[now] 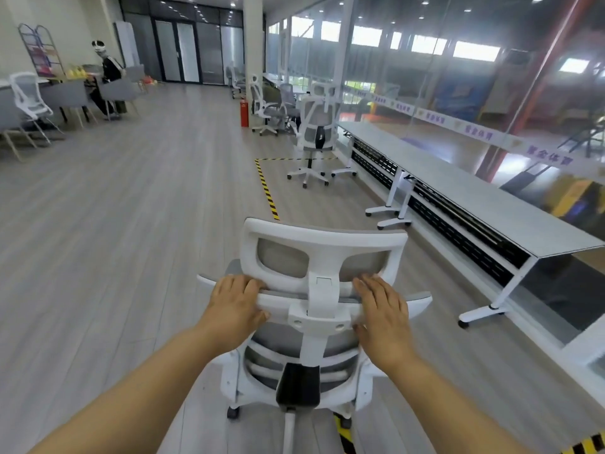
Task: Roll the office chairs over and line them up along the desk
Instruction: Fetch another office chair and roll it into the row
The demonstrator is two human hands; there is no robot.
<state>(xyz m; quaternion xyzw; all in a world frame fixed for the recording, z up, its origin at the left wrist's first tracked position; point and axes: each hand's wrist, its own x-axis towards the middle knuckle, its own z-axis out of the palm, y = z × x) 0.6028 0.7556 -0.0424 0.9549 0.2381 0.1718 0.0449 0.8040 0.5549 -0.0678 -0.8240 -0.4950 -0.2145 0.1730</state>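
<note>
chair [322, 309] nearest, desk [484, 204] to its right, second chair [316, 132] ahead

Glossy plastic chair [322, 237] (grey mesh)

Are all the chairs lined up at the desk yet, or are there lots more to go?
Not yet. One white office chair already stands at the far end of the long desk. The left hand and right hand grip the backrest of a second chair, out on the floor beside the desk, not lined up. At least one more white chair waits near the pillar.
</note>
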